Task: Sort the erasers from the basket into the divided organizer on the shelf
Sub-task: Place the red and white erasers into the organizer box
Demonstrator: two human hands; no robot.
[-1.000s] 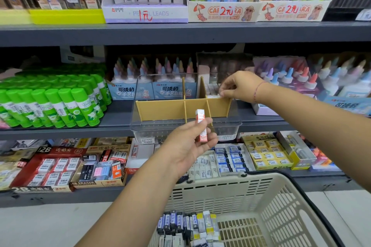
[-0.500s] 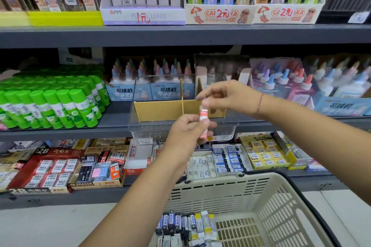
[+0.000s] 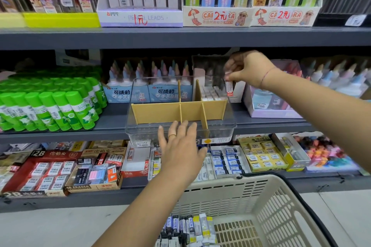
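Eraser [image 3: 229,88], white with a red band, is pinched upright between thumb and fingers of the right hand [image 3: 248,70], at the right edge of the rear right compartment of the clear divided organizer [image 3: 144,136] on the middle shelf [image 3: 112,118]; white erasers [image 3: 210,93] stand in that compartment. Left hand [image 3: 181,150] is open with fingers straight and spread, holding nothing, before the organizer's front wall. Sleeved erasers [image 3: 186,226] lie in the cream basket [image 3: 281,196] below.
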